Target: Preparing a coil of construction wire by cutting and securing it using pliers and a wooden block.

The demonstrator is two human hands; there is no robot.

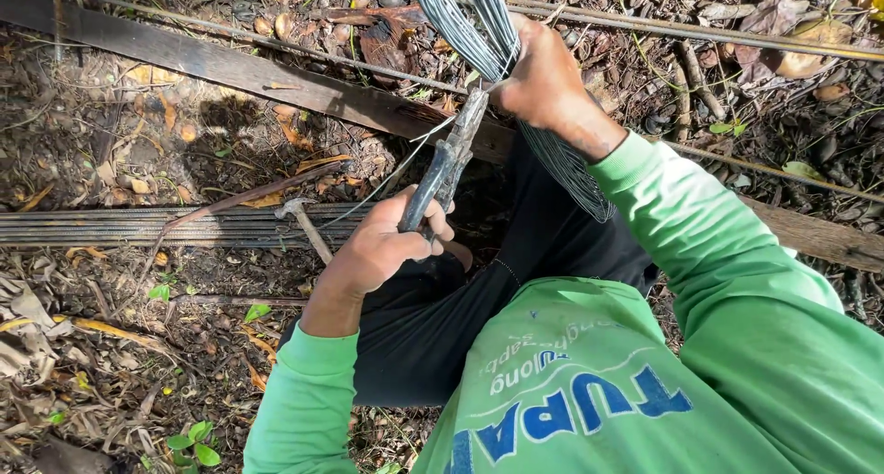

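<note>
Wire coil (479, 32) hangs looped over right forearm, right hand (543, 83) fingers clenched on strands, steadying them. Left hand (382, 248) fingers squeeze pliers (448, 166) handles, tip at wire. Hammer (304, 221) on ground.

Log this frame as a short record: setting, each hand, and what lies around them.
setting: outdoors, bare ground strewn with dry leaves
left hand: left hand closed around the handles of a pair of pliers, whose head meets the wire
right hand: right hand gripping a coil of thin grey wire
nearby: hammer lying on a bundle of steel rods; dark wooden plank running across behind
clothing: green long sleeves, dark trousers
</note>
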